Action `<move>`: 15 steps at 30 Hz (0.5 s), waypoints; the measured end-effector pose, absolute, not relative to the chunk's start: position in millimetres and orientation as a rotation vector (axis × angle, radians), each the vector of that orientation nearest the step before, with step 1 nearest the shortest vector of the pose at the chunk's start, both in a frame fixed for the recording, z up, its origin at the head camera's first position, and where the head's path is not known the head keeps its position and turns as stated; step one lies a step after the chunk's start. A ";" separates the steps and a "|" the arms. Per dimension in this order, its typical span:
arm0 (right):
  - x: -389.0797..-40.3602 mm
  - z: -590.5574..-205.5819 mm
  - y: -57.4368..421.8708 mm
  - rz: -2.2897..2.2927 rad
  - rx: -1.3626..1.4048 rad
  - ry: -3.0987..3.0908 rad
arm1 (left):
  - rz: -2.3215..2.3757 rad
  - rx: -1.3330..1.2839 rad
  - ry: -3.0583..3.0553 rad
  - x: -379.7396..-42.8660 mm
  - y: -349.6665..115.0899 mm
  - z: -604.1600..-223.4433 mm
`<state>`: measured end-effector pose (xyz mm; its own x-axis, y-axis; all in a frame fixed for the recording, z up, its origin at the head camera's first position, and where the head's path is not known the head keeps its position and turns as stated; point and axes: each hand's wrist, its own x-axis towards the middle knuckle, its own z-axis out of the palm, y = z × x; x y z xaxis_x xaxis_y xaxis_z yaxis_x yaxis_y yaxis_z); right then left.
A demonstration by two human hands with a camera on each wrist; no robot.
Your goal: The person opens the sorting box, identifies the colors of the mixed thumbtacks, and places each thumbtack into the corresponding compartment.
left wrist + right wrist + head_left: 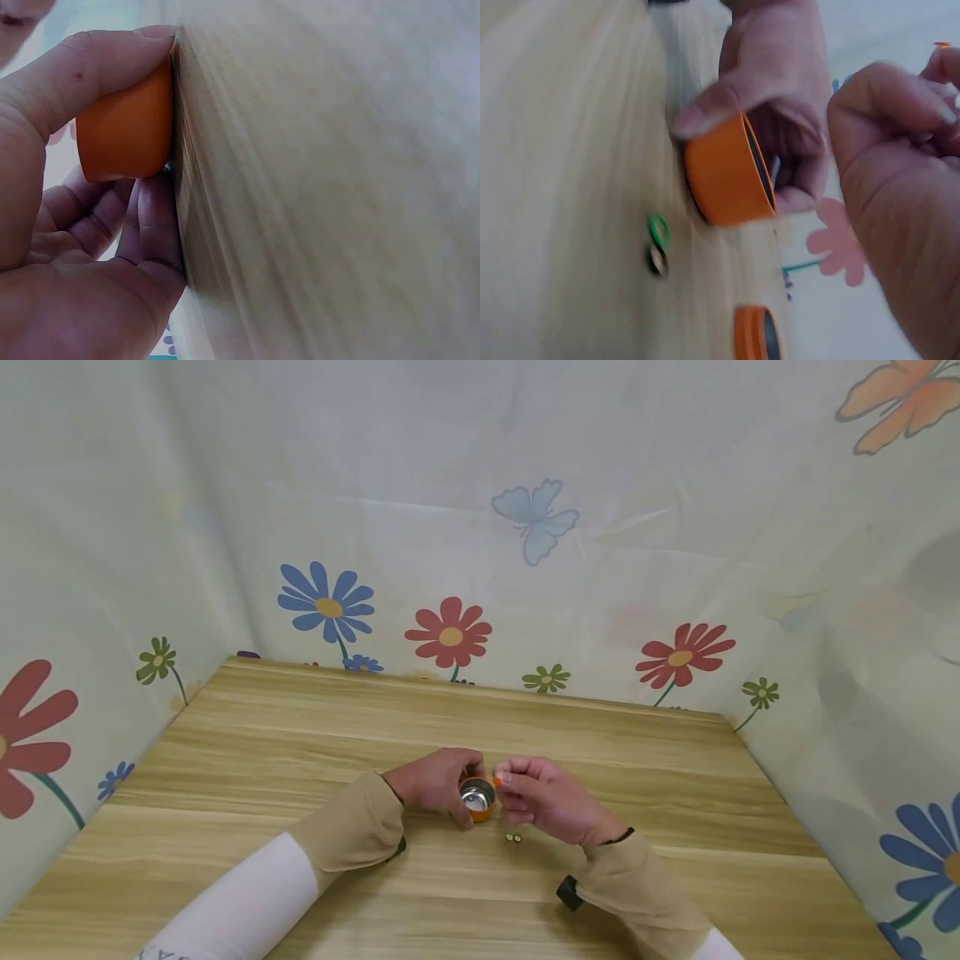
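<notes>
On table [300,735], cup [482,816] gripped by left hand [435,782]

Orange piece [498,780] pinched by right hand [546,795]; two rings [517,838] left outside.

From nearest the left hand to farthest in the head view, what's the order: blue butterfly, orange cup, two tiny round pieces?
1. Orange cup: in the left hand.
2. Two tiny round pieces: on the table, right of the cup.
3. Blue butterfly: on the backdrop beyond.

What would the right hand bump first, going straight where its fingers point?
Probably the round orange cup with a shiny, metallic-looking inside, though the right hand may pass above its rim.
</notes>
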<state>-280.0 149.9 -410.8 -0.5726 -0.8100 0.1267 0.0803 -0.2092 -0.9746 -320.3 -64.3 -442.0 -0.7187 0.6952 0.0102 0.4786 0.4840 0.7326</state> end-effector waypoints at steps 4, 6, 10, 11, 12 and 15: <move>-286.3 -410.2 152.0 -1.693 -0.874 1.829 | 1.051 1.014 2.460 -320.2 -64.7 -440.6; -287.9 -409.8 151.2 -1.578 -0.876 2.036 | 1.041 1.018 2.466 -320.4 -64.9 -440.0; -290.2 -411.6 145.8 -1.274 -0.967 2.452 | 1.027 1.025 2.478 -320.7 -64.7 -440.1; -291.0 -413.1 144.1 -1.191 -0.992 2.545 | 1.024 1.026 2.481 -320.8 -64.6 -440.3; -291.8 -414.9 142.6 -1.105 -1.019 2.633 | 1.022 1.028 2.481 -320.9 -64.4 -440.7; -293.9 -420.3 138.6 -0.917 -1.071 2.799 | 1.017 1.032 2.486 -321.3 -64.4 -441.4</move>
